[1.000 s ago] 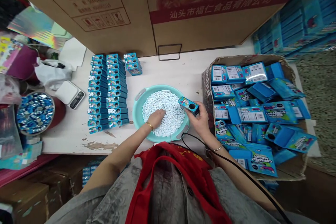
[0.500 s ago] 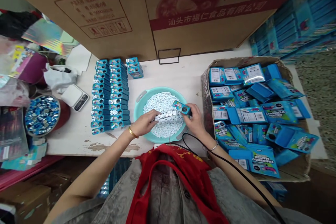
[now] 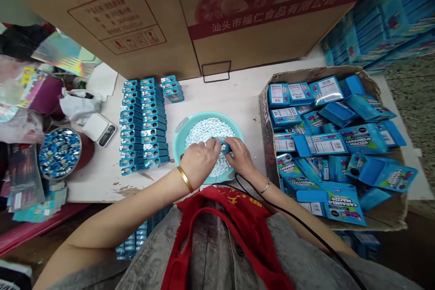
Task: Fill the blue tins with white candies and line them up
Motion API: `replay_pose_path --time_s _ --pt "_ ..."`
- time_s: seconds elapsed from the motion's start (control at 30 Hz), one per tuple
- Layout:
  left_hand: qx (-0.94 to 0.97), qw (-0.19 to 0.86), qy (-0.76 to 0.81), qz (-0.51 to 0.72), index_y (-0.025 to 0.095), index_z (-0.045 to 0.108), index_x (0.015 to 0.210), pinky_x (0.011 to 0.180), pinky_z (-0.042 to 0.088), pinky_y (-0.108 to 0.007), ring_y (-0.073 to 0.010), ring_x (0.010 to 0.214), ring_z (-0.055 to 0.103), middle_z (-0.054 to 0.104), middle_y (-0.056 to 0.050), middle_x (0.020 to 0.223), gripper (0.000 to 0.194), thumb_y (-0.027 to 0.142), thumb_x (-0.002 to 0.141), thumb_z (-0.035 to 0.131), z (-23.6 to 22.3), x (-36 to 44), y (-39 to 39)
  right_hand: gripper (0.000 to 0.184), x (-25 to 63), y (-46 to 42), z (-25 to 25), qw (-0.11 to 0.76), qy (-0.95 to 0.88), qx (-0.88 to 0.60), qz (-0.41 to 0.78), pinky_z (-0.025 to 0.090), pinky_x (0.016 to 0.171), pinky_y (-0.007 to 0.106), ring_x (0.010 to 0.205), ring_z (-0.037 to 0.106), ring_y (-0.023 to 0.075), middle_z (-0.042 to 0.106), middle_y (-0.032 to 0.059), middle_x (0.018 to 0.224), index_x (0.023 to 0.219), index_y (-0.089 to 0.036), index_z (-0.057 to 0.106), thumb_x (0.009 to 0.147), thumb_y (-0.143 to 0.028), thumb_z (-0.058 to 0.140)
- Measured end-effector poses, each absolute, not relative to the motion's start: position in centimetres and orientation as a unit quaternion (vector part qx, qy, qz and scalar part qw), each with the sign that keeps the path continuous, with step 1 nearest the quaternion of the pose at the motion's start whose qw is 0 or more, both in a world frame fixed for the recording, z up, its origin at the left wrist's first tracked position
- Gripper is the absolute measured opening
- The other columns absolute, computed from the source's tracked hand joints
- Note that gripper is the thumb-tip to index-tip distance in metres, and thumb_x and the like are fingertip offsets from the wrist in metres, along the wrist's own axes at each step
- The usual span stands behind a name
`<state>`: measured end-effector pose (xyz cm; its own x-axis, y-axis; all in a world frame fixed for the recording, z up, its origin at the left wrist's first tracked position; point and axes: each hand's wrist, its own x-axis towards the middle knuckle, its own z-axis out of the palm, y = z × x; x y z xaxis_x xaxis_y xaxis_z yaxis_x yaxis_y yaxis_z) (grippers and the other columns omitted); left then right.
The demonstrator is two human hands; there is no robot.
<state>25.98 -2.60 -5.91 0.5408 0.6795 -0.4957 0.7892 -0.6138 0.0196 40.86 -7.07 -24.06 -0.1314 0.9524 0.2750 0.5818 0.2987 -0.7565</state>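
A teal basin (image 3: 180, 138) full of small white candies (image 3: 207, 129) sits in front of me on the white table. Over its near side my right hand (image 3: 239, 156) is closed on a small blue box (image 3: 224, 146). My left hand (image 3: 200, 161) is closed too, its fingertips pressed against the box's left end; what is in them is hidden. Both hands meet above the candies.
Rows of filled blue boxes (image 3: 141, 124) stand left of the basin. A cardboard box (image 3: 340, 145) of empty blue packages is at the right. A small scale (image 3: 99, 129) and a tin of blue pieces (image 3: 59, 152) lie far left. Big cartons (image 3: 204, 13) close the back.
My left hand left the candies and came to the box. My right hand drew the box left and nearer, so both hands now meet over the basin.
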Motion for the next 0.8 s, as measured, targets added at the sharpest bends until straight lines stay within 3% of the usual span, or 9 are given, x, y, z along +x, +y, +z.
replay_pose_path --time_s 0.17,0.33,0.47,0.63,0.8 --pt "0.861 0.155 0.455 -0.165 0.019 0.054 0.119 0.079 0.049 -0.032 -0.0207 0.091 0.061 0.059 -0.009 0.103 0.03 0.013 0.094 0.037 -10.1 21.6 -1.4 0.043 41.6 -6.9 -24.4 0.395 -0.674 -0.567 0.26 0.048 0.096 0.049 0.108 0.056 0.0283 0.061 0.0107 0.112 0.118 -0.023 0.053 0.077 -0.01 0.049" --pt "0.808 0.18 0.537 -0.163 0.016 0.053 0.121 0.09 0.047 -0.036 -0.0237 0.105 0.056 0.057 -0.012 0.112 0.034 0.01 0.092 0.037 -20.3 17.4 0.7 0.032 42.8 -6.3 -24.1 0.413 -0.634 -0.595 0.271 0.05 0.09 0.045 0.102 0.058 0.0272 0.061 0.0108 0.107 0.115 -0.021 0.054 0.083 -0.019 0.055" --pt "0.814 0.228 0.516 -0.14 0.016 0.051 0.126 0.099 0.042 -0.037 -0.0236 0.114 0.051 0.056 -0.013 0.121 0.039 0.007 0.092 0.032 -26.3 18.3 -0.2 0.028 43.3 -6.0 -23.4 0.42 -0.613 -0.609 0.276 0.05 0.087 0.041 0.098 0.058 0.0253 0.06 0.0092 0.104 0.112 -0.021 0.054 0.085 -0.026 0.06" --pt "0.827 0.304 0.46 -0.113 0.014 0.052 0.126 0.097 0.045 -0.038 -0.0251 0.115 0.052 0.058 -0.014 0.122 0.044 0.003 0.085 0.039 -28.3 20.8 -3.2 0.028 43.4 -6.0 -23.2 0.434 -0.581 -0.631 0.276 0.049 0.086 0.038 0.095 0.059 0.0224 0.061 0.0062 0.101 0.11 -0.022 0.054 0.085 -0.032 0.062" --pt "0.824 0.37 0.42 -0.084 0.017 0.052 0.128 0.1 0.046 -0.032 -0.019 0.115 0.057 0.06 -0.009 0.127 0.048 0.005 0.082 0.047 -28.3 21.3 -4.6 0.031 43.5 -6.0 -23.3 0.438 -0.569 -0.637 0.28 0.049 0.086 0.037 0.094 0.059 0.0212 0.061 0.0058 0.103 0.11 -0.021 0.054 0.085 -0.036 0.065"
